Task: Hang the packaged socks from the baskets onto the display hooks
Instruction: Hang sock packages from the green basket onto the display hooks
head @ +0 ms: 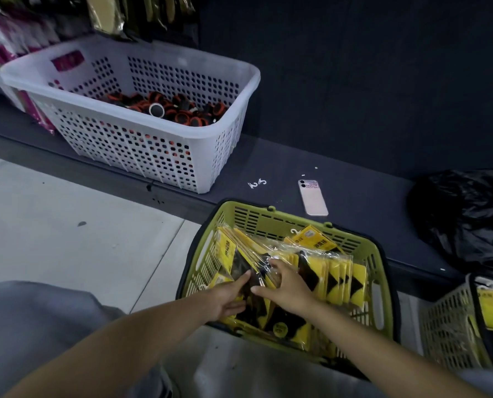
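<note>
Both grips are down in the green basket point(282, 222), on top of the sock packs point(337, 280), which stand in a loose, overlapping fan of yellow card and clear film. The left grip point(229, 298) is released, with straight fingers lying flat on the dark face of a pack. The right grip point(287, 285) is spread, fingertips bent down among the pack tops; I cannot tell whether it has closed on one or is only parting them.

My main worry is taking more than I mean to. The film looks slick and the packs are pressed together, so a pinch could drag up two or three, and the extras would slide off on the way up.

Each pack has a small white hanger point(295, 231). One of these could catch on the next pack or in the basket's slots and jerk a lift short.

The basket itself seems to lean against the shelf ledge point(354, 191) rather than sit flat. Pressing down on the near side could rock it and spill the packs onto the floor.

A phone point(313, 198) lies on the ledge just behind the basket, where a shove could knock it.

I see no bare display hook in this view, so hanging a pack means looking up first.
</note>
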Demonstrator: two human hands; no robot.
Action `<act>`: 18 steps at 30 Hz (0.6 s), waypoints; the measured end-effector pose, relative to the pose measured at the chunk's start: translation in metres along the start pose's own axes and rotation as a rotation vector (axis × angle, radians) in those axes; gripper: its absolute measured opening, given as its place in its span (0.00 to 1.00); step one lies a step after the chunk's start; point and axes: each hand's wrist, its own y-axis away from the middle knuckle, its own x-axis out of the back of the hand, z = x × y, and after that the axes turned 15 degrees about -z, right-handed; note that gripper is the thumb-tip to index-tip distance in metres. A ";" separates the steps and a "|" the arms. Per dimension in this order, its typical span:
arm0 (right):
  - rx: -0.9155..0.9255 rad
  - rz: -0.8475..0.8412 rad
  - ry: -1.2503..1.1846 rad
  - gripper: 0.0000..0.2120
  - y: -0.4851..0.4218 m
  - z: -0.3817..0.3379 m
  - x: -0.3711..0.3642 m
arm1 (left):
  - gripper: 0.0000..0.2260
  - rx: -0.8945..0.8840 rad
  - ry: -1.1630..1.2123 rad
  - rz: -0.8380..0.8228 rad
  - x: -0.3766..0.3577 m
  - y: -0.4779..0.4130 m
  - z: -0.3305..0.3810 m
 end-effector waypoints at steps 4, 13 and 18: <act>-0.009 0.075 -0.034 0.26 0.002 -0.001 0.006 | 0.27 -0.023 -0.029 -0.011 0.000 0.005 -0.002; 0.097 0.009 -0.630 0.18 0.077 0.036 0.051 | 0.28 -0.092 0.253 -0.431 -0.031 0.028 0.014; 0.161 0.052 -0.807 0.25 0.087 0.036 0.061 | 0.23 -0.305 0.174 -0.419 -0.050 0.047 0.043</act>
